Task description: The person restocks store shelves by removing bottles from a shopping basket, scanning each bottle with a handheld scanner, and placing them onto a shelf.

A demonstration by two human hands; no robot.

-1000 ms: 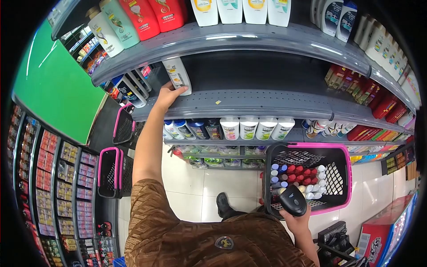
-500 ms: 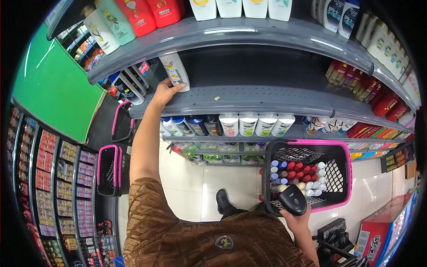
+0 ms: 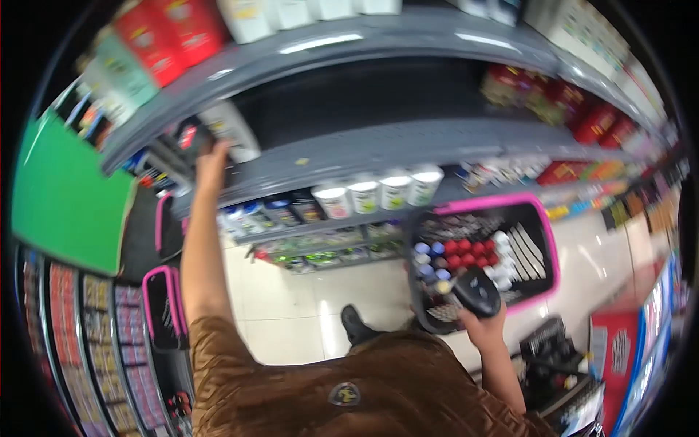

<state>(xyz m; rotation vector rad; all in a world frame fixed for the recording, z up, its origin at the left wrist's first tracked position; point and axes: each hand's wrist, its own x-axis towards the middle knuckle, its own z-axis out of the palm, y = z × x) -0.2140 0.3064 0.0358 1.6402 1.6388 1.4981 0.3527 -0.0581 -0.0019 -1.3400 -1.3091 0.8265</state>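
My left hand (image 3: 212,164), smeared by motion, is at the lower left edge of a white bottle (image 3: 233,130) on the middle shelf (image 3: 349,149). The bottle leans slightly; whether my fingers grip it is unclear. In my right hand (image 3: 486,328) is a black handheld device with a rounded head (image 3: 477,291). The device is over the near edge of a black basket with a pink rim (image 3: 551,240). Inside the basket stand several bottles with red caps (image 3: 466,255), beside others with blue and white caps.
Overhead, a shelf (image 3: 320,44) holds white, red and green bottles. White bottles (image 3: 364,195) line the shelf below. Dark red packages (image 3: 597,124) are at the right. More pink-rimmed baskets (image 3: 166,306) stand at the left. A red box (image 3: 613,346) is at the lower right.
The view has turned and blurred, shifting shelves and basket leftward in it. My left hand has moved from the bottle's front to its left edge. My right hand still holds the device.
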